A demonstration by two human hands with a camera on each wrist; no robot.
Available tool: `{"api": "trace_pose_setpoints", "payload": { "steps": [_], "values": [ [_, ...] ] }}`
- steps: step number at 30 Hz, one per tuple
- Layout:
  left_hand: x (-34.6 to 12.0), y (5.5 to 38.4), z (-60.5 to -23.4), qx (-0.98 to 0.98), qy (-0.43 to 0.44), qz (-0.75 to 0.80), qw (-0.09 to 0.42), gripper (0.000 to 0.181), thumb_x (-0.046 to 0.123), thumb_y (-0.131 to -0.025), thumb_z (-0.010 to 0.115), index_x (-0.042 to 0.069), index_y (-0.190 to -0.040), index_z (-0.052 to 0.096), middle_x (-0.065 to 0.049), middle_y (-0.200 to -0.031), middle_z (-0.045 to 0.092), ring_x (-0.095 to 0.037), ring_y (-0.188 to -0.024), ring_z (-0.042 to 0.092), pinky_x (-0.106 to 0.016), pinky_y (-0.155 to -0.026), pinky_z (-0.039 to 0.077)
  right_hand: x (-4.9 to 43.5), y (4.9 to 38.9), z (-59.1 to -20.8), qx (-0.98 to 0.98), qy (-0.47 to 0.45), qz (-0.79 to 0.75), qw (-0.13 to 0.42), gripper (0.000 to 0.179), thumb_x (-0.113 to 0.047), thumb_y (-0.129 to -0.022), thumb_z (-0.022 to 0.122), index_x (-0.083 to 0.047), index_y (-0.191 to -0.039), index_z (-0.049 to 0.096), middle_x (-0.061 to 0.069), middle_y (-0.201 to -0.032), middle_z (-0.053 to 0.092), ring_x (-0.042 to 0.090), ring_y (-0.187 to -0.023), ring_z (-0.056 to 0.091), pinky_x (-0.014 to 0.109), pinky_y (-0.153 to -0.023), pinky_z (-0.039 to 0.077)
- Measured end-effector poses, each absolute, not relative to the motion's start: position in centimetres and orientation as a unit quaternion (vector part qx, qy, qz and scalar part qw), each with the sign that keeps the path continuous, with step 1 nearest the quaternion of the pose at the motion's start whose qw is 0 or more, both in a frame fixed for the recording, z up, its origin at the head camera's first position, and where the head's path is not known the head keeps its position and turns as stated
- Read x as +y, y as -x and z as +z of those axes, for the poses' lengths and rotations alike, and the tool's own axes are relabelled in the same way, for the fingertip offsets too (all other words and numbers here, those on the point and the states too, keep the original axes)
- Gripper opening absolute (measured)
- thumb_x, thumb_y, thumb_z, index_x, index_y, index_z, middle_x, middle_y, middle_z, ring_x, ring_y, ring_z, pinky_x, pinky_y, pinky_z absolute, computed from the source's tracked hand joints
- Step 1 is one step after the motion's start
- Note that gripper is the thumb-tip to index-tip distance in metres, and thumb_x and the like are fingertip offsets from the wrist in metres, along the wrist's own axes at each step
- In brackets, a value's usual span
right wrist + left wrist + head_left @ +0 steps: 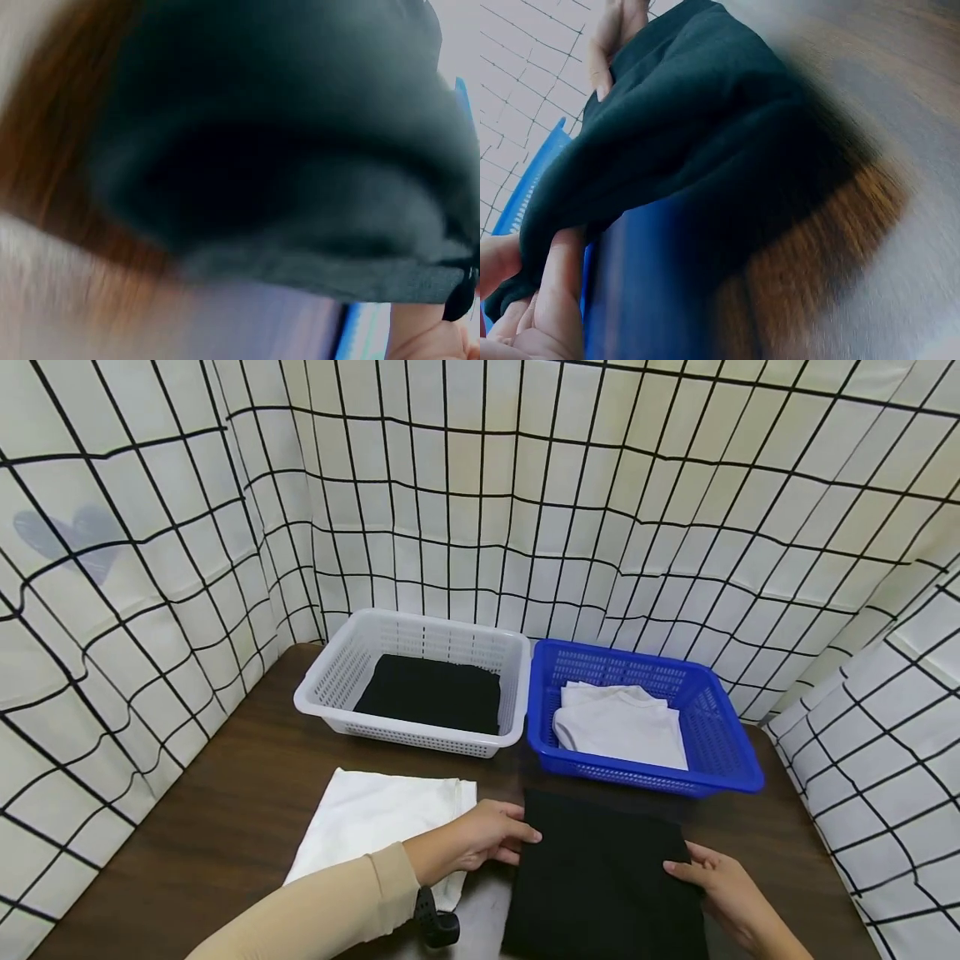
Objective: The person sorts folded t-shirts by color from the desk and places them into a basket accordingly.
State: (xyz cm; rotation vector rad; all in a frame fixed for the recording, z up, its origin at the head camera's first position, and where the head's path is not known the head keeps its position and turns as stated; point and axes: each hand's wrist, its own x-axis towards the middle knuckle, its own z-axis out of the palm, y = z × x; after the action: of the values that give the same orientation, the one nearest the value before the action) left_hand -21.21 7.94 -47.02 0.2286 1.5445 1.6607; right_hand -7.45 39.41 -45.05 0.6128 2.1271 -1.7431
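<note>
A folded black cloth (pixel 607 877), maybe a garment, is held up between both hands over the front of the table. My left hand (pixel 491 837) pinches its left edge, thumb on top and fingers beneath. On the opposite edge my right hand (pixel 720 885) pinches the fabric the same way. In the left wrist view the cloth (pixel 682 112) sags in soft folds above the tabletop. The right wrist view shows the cloth (pixel 300 187) blurred and close. A folded white cloth (pixel 375 814) lies on the table, partly behind my left forearm.
At the back left stands a white basket (pixel 412 739) with folded black cloth (pixel 435 693) inside. Beside it, a blue basket (pixel 720 727) holds folded white cloth (pixel 622 722). Wire grid walls (pixel 480 502) backed by white fabric surround the dark wooden table (pixel 187 827).
</note>
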Motion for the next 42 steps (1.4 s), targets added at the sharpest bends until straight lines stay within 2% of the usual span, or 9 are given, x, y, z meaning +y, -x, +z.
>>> {"api": "trace_pose_setpoints", "payload": {
  "steps": [10,12,16,18,20,23,26,31,42],
  "values": [
    [5.2,22.2,-44.9,0.607,-0.103,0.665,0.423,0.036,0.006,-0.088,0.068,-0.004,-0.122,0.063,-0.001,-0.09,0.075,-0.01,-0.078,0.072,-0.035,-0.077,0.063,38.3,7.3,-43.8,0.699,-0.159,-0.667,0.2,0.075,-0.025,-0.103,0.054,0.009,-0.155,0.013,-0.008,-0.13,0.064,0.005,-0.108,0.065,0.034,-0.092,0.057],
    [4.7,22.6,-44.4,0.601,-0.111,0.668,0.425,0.038,0.006,-0.089,0.068,-0.006,-0.125,0.062,-0.001,-0.092,0.075,-0.011,-0.079,0.072,-0.035,-0.078,0.062,38.2,7.6,-43.3,0.7,-0.155,-0.664,0.21,0.074,-0.026,-0.104,0.051,0.007,-0.156,0.01,-0.004,-0.135,0.062,0.005,-0.109,0.064,0.034,-0.091,0.056],
    [3.4,23.1,-43.7,0.594,-0.124,0.672,0.424,0.042,0.006,-0.089,0.067,-0.007,-0.128,0.06,-0.002,-0.096,0.075,-0.013,-0.081,0.073,-0.036,-0.079,0.062,37.6,8.1,-42.3,0.718,-0.157,-0.642,0.218,0.077,-0.029,-0.104,0.05,0.006,-0.156,0.006,0.015,-0.156,0.041,0.01,-0.12,0.06,0.034,-0.091,0.051],
    [2.8,23.3,-43.5,0.592,-0.127,0.675,0.421,0.039,0.006,-0.089,0.067,-0.008,-0.125,0.061,-0.003,-0.096,0.076,-0.014,-0.082,0.073,-0.037,-0.08,0.062,37.2,8.4,-42.0,0.71,-0.147,-0.652,0.222,0.077,-0.029,-0.104,0.05,0.006,-0.157,0.006,0.011,-0.154,0.046,0.008,-0.117,0.061,0.031,-0.089,0.051],
    [2.2,23.3,-43.4,0.591,-0.125,0.68,0.416,0.036,0.005,-0.089,0.067,-0.009,-0.122,0.063,-0.004,-0.096,0.076,-0.014,-0.082,0.074,-0.038,-0.08,0.062,36.8,8.7,-41.9,0.693,-0.129,-0.672,0.226,0.075,-0.026,-0.104,0.05,0.006,-0.157,0.006,-0.002,-0.138,0.062,0.003,-0.106,0.065,0.027,-0.083,0.052],
    [1.7,23.4,-43.3,0.588,-0.122,0.685,0.413,0.031,0.005,-0.09,0.066,-0.008,-0.118,0.065,-0.004,-0.095,0.076,-0.014,-0.083,0.074,-0.037,-0.08,0.062,36.2,8.8,-41.4,0.671,-0.115,-0.696,0.23,0.078,-0.023,-0.105,0.05,0.007,-0.156,0.001,-0.018,-0.117,0.069,0.002,-0.099,0.068,0.021,-0.076,0.053],
    [1.3,23.6,-42.9,0.588,-0.121,0.684,0.414,0.029,0.004,-0.09,0.066,-0.008,-0.116,0.064,-0.002,-0.093,0.075,-0.013,-0.083,0.074,-0.036,-0.08,0.062,35.7,9.1,-40.5,0.671,-0.113,-0.696,0.228,0.074,-0.023,-0.104,0.051,0.008,-0.156,0.008,-0.018,-0.113,0.07,0.002,-0.097,0.069,0.02,-0.075,0.054],
    [0.9,24.7,-41.5,0.589,-0.124,0.689,0.404,0.021,0.003,-0.091,0.064,-0.004,-0.11,0.064,-0.001,-0.091,0.075,-0.013,-0.081,0.074,-0.033,-0.078,0.062,35.5,10.3,-38.3,0.69,-0.096,-0.684,0.216,0.049,-0.023,-0.103,0.055,-0.005,-0.147,0.044,-0.011,-0.114,0.073,0.006,-0.098,0.07,0.022,-0.076,0.056],
    [-0.5,26.6,-39.9,0.612,-0.124,0.682,0.381,0.028,0.005,-0.093,0.063,-0.009,-0.118,0.062,-0.002,-0.095,0.076,-0.014,-0.085,0.075,-0.033,-0.082,0.062,34.3,13.7,-36.8,0.721,-0.074,-0.66,0.197,0.068,-0.025,-0.102,0.056,0.004,-0.155,0.024,-0.012,-0.119,0.069,0.006,-0.101,0.069,0.025,-0.083,0.058]
  ]
}}
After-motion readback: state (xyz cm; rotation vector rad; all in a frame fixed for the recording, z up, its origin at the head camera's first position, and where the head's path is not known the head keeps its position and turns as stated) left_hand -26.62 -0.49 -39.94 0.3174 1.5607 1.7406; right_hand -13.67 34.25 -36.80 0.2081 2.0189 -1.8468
